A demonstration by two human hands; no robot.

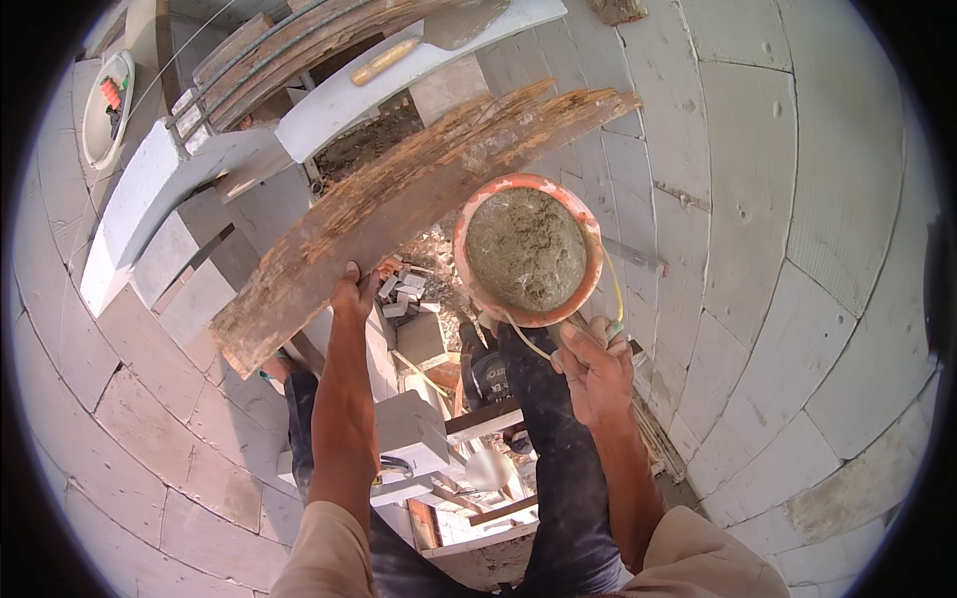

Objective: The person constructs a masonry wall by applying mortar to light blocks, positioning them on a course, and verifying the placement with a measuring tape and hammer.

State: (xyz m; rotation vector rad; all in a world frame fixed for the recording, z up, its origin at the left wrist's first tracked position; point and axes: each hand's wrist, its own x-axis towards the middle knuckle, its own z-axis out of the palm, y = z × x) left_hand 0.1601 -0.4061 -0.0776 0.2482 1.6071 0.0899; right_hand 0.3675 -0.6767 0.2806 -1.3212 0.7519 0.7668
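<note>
A round bucket of wet grey mortar with a worn orange rim hangs or rests in front of my right leg. My right hand is closed at its near side, where the thin yellow handle runs into my fingers. Across the view, slanting up to the right, lies a long weathered wooden plank with a splintered far edge. My left hand grips the plank's near edge, thumb on top and the other fingers partly hidden. The bucket's rim sits close beside the plank's near edge.
A trowel lies on a white block ledge at the far side. At the far left is a white basin with a red-orange item inside. Grey block walls rise on both sides. Between my legs, a gap shows loose blocks and rubble lower down.
</note>
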